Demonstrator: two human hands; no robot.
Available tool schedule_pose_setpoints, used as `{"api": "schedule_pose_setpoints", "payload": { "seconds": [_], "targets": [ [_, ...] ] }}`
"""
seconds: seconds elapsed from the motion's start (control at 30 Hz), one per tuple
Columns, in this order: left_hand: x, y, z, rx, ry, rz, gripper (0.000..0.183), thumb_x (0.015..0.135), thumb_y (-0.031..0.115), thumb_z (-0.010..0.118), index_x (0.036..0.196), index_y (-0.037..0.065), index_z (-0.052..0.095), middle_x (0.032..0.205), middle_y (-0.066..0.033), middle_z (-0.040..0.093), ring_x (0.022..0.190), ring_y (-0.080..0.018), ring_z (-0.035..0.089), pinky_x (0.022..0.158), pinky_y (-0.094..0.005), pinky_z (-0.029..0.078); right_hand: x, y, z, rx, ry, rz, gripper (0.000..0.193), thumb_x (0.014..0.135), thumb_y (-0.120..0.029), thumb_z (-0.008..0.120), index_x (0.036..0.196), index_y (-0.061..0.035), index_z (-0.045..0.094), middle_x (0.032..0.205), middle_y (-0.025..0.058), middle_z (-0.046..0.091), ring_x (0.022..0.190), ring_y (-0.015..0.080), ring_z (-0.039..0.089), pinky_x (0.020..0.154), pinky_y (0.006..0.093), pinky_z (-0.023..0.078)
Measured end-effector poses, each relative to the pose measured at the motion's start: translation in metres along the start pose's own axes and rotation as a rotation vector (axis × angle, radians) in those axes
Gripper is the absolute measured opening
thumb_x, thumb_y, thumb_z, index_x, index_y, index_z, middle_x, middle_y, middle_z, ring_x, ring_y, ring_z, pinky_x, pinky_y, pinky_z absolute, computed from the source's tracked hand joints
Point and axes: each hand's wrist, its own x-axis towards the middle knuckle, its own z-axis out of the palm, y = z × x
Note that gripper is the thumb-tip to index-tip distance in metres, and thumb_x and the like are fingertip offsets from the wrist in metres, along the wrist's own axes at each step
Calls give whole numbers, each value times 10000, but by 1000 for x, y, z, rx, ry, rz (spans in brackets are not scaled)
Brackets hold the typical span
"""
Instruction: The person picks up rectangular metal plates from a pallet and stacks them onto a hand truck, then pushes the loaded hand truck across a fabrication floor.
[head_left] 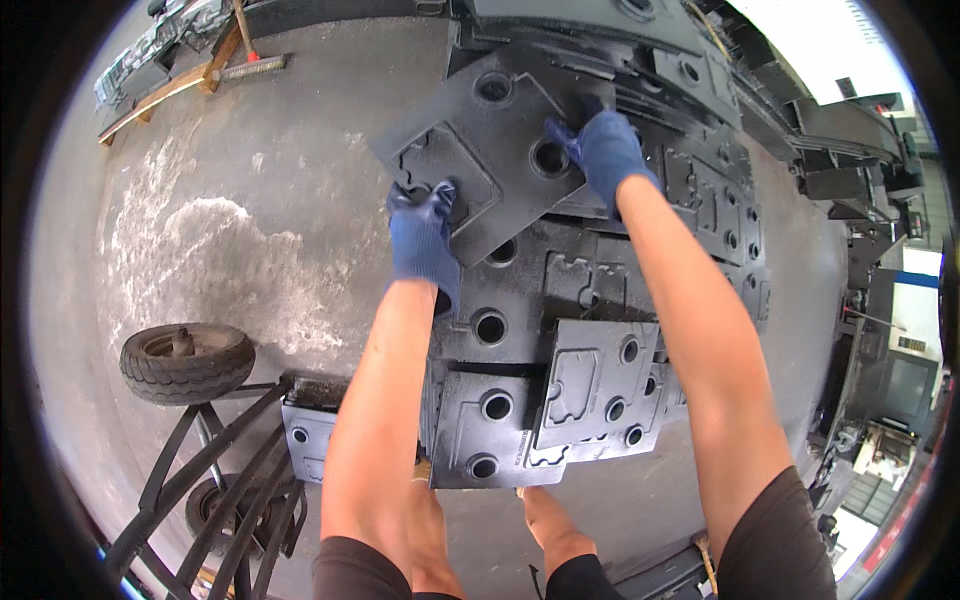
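Note:
A flat dark grey panel (500, 135) with round holes and a recessed outline is tilted at an angle over the stack. My left hand (420, 235), in a blue glove, grips it near the recessed outline at its lower left edge. On the panel's right side, my gloved right hand (605, 155) holds it beside a round hole; some of its fingertips are hard to make out. Beneath lie several similar dark panels (525, 335) in stacks. A smaller panel (590, 385) rests slanted on top of the near stack.
At lower left stands a metal-barred cart (200, 465) with a rubber-tyred wheel (187, 365). Another panel (308, 440) lies beside the cart. A broom (253, 67) and a wooden pallet edge (165, 95) are at far left. Dark equipment (850, 190) lines the right side.

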Motion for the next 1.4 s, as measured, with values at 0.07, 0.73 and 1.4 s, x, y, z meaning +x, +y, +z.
{"api": "schedule_pose_setpoints", "payload": {
  "seconds": [0.07,0.73,1.4],
  "targets": [
    [0,18,3,-46,-47,-89,486,765,0,698,1214,41,519,1126,-99,621,952,-243,605,852,-370,491,9,2,-7,2,-110,-44,550,804,-556,620,1045,-65,677,1085,215,633,1027,365,604,894,409,483],
    [-396,-13,-393,240,730,-570,290,944,316,571,1108,80,601,980,1,607,870,-112,538,782,-274,452,-472,-144,56,903,-608,148,366,734,-174,747,1009,38,631,862,161,675,773,229,655,741,333,510],
    [-309,-193,-632,106,648,-704,469,1005,276,399,1389,7,403,1422,-77,431,1308,-187,394,1105,-329,283,-527,-287,344,672,-353,-565,664,778,-55,519,1423,-101,366,1303,188,489,1134,346,529,945,442,442]
  ]
}}
